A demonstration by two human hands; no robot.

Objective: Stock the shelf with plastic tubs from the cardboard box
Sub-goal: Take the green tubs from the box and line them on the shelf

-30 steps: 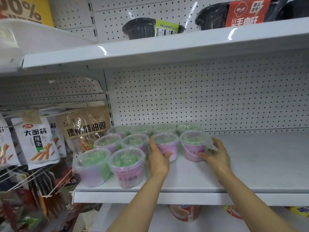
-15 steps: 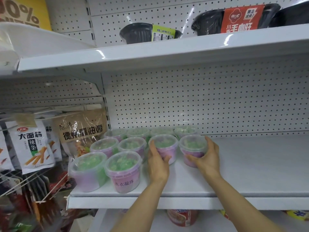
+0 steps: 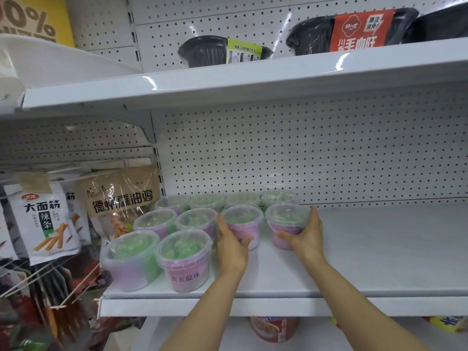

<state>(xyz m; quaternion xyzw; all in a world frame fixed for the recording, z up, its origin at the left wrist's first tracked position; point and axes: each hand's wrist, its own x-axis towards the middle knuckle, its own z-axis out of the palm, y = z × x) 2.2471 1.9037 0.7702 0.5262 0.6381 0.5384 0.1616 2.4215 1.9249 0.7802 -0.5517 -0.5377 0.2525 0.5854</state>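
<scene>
Several clear plastic tubs with green and pink contents stand in rows at the left of the white shelf (image 3: 379, 249). My left hand (image 3: 231, 245) wraps the left side of a pink tub (image 3: 243, 222) in the middle row, thumb across its front. My right hand (image 3: 307, 236) grips the rightmost tub (image 3: 286, 219), fingers up its right side and thumb under its front. Two more tubs (image 3: 183, 257) stand at the shelf's front edge. The cardboard box is out of view.
Snack bags (image 3: 44, 224) hang on pegs left of the shelf. The upper shelf (image 3: 253, 79) carries black bowls (image 3: 205, 50). Pegboard (image 3: 304, 160) closes the back. The shelf's right part is bare white surface. Cans stand on the shelf below (image 3: 273, 328).
My right hand has closed round the rightmost tub, which it only touched a second ago. Both tubs have slid slightly back and left toward the rows.
</scene>
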